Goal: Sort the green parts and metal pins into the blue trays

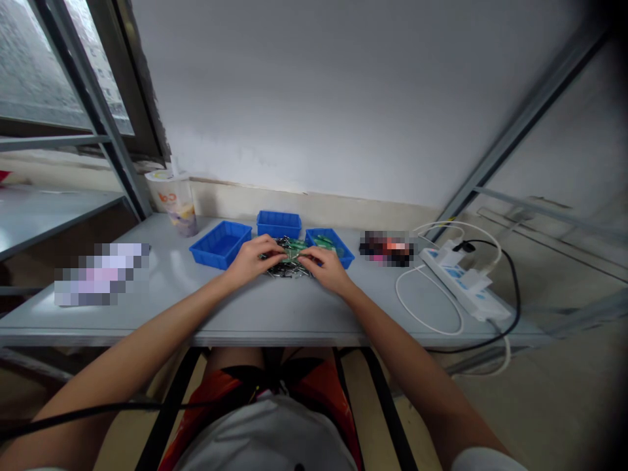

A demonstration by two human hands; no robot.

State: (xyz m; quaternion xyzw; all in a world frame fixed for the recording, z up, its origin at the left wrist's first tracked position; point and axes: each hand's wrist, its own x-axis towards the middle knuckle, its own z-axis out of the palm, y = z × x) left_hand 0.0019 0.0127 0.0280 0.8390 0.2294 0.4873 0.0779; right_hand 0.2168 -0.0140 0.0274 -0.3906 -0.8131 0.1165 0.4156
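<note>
My left hand (254,258) and my right hand (324,267) meet over a small heap of green circuit boards with metal pins (290,256) on the grey table (255,311). Both hands have their fingers curled and pinched on parts of the heap. What exactly each finger holds is too small to tell. Behind the heap stand three blue trays: an empty one at the left (220,244), one at the back (279,224), and one at the right (330,243) with green parts in it.
A plastic drink cup (175,201) stands at the back left by a metal frame post. A white power strip (465,282) with white and black cables lies at the right. Blurred items lie at the left and behind the right tray. A wall rises behind the table.
</note>
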